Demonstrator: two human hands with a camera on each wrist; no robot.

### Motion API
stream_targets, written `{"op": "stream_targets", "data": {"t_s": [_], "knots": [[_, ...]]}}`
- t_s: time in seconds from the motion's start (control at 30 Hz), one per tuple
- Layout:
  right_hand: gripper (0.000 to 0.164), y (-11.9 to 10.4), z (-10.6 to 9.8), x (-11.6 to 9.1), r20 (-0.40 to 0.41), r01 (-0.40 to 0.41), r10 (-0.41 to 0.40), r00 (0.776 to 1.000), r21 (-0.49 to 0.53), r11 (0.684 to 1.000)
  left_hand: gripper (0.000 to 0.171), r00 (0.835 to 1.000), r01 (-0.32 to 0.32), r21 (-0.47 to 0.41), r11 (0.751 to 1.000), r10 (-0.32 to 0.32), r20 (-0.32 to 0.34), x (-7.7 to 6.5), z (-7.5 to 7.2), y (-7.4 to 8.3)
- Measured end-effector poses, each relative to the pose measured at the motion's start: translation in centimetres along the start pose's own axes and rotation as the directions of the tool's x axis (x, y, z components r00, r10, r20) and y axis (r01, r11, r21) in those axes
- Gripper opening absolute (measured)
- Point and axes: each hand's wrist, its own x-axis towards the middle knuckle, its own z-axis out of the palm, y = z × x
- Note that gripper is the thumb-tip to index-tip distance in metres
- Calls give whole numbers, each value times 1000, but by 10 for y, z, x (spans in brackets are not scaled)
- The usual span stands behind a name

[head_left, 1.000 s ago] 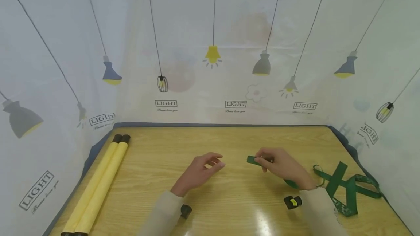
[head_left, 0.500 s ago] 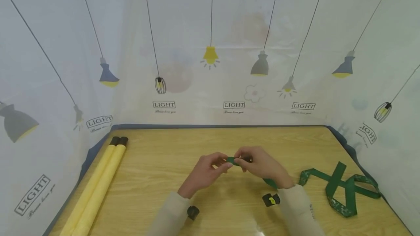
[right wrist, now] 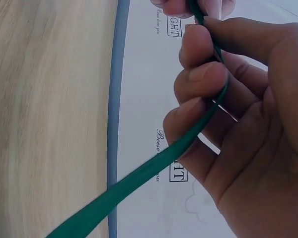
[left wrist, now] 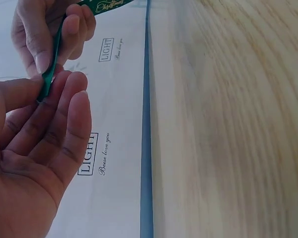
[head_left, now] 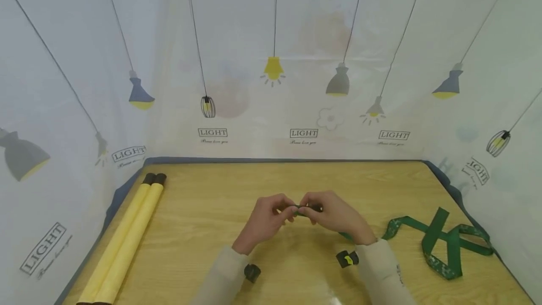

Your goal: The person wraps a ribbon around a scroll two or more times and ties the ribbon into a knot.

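Note:
A long green ribbon [head_left: 454,258] with light printing lies in loose folds at the table's right side and runs up to both hands. My left hand [head_left: 266,218] pinches its end between thumb and fingers; in the left wrist view the ribbon end [left wrist: 50,79] shows edge-on at the thumb tip. Right beside it, my right hand [head_left: 334,212] grips the same ribbon between thumb and forefinger. From there, in the right wrist view, the ribbon [right wrist: 149,166] passes across the curled fingers and slants down to the lower left. The fingertips of both hands nearly meet above the table.
Two yellow rolls [head_left: 132,239] with black ends lie side by side along the left of the wooden table [head_left: 228,182]. White sheeting [head_left: 254,121] printed with lamps stands behind and at both sides. Small black devices [head_left: 252,273] show near the sleeves.
My right hand has moved left, carrying the ribbon end to my left hand, which now pinches it. More ribbon has been drawn from the right side toward my hands.

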Motion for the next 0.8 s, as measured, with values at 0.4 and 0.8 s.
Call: {"op": "stream_targets", "data": {"t_s": [0.4, 0.8], "knots": [[25, 8, -3, -1, 139, -84, 74, 988, 68, 994, 10, 998, 58, -1, 998, -58, -28, -2, -14, -6], [28, 19, -14, -9, 180, -149, 133, 975, 75, 986, 8, 992, 87, 46, 995, -82, -95, -2, -32, -12]]}}
